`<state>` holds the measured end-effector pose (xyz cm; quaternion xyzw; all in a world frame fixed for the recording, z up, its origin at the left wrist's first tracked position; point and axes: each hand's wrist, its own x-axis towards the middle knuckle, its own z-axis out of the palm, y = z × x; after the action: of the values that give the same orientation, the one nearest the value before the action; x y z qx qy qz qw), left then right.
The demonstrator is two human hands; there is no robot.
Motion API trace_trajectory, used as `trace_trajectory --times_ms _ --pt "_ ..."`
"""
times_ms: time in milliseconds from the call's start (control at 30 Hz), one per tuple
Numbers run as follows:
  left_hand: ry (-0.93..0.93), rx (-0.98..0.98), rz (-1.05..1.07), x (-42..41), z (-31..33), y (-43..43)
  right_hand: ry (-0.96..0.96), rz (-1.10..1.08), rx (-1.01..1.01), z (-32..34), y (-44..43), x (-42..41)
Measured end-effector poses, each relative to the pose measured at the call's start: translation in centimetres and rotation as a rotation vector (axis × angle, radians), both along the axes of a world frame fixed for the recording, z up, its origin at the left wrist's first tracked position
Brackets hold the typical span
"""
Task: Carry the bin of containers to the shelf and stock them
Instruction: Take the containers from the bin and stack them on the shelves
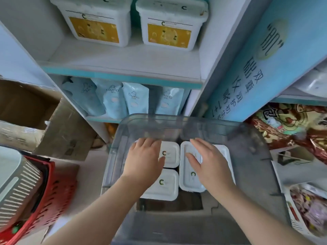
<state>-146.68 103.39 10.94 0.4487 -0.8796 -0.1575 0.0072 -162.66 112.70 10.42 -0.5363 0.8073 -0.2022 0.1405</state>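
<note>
A clear grey plastic bin (253,156) sits on the floor in front of the white shelf (123,68). Inside lie white lidded containers: one at the far left (170,153), one at the near left (162,184) and a long one on the right (190,175). My left hand (144,158) reaches into the bin with straight fingers over the far left container. My right hand (210,161) hovers spread over the right container. Neither hand visibly grips anything. Two white tubs with yellow labels, one on the left (95,23) and one on the right (169,27), stand on the upper shelf.
Light blue pouches (134,98) fill the lower shelf. A red basket (47,188) stands at the left, an open cardboard box (26,110) behind it. Patterned bags (290,124) and a blue side panel (261,71) are at the right.
</note>
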Motion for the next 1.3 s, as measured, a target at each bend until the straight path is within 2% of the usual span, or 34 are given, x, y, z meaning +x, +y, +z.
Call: trace_trajectory --times_ms 233,400,533,767,1000,1100,1200,1300 --pt "-0.301 0.364 0.174 0.0 -5.9 2.8 -0.153 0.019 0.315 -5.9 3.7 1.0" --pt "-0.462 0.447 0.227 1.8 -8.2 3.6 -0.067 0.202 0.412 -9.0 3.6 2.4" --pt "-0.336 0.537 0.358 2.0 -9.7 3.6 -0.009 0.243 0.395 -11.1 2.8 2.7" --pt "-0.447 0.306 0.259 2.6 -12.0 4.0 0.092 0.269 0.419 -13.8 2.9 3.4" --pt "-0.433 0.313 0.254 3.0 -13.1 3.9 0.051 0.257 0.36 -14.4 2.9 3.4" --pt "-0.3 0.419 0.273 3.3 -13.1 3.8 0.0 0.265 0.364 -13.6 3.1 3.1" --pt "-0.133 0.629 0.346 3.8 -12.5 3.2 -0.187 0.238 0.381 -12.0 3.0 2.6" --pt "-0.119 0.747 0.412 4.1 -11.4 3.0 -0.283 0.234 0.396 -10.4 2.8 2.2"
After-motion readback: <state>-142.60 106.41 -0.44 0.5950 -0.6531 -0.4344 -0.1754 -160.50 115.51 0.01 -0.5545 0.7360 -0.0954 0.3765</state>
